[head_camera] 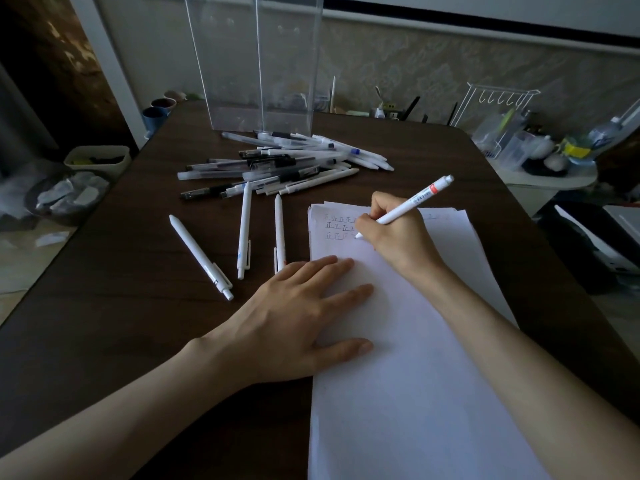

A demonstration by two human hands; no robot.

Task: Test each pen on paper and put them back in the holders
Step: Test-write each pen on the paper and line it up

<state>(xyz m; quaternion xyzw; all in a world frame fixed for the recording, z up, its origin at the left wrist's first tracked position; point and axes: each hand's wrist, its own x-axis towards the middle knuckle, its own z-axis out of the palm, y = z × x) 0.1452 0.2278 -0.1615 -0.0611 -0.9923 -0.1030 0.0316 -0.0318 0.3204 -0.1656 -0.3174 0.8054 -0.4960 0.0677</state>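
Head view: the right hand [398, 237] pinches a white pen [414, 201] in curled fingers, its tip on the paper [415, 375] at the third row of marks [341, 226]. The left hand [294, 313] lies flat, fingers straight, pressing the paper's edge. It should hold firm while a short light stroke shows ink. More pens [284, 164] lie heaped before the clear holder [256, 64].

Dark wooden table [121, 323] fills the middle, and everything else sits around it. Off its far left corner, a blue cup [154, 121] with a darker cup [163, 105] just behind. Left of the table, lower down, a white tub [98, 161], and beside that a heap of crumpled wrappings [69, 195]. Beyond the far right corner, a white wire rack [495, 105] with hooks stands over clear plastic containers [512, 147].
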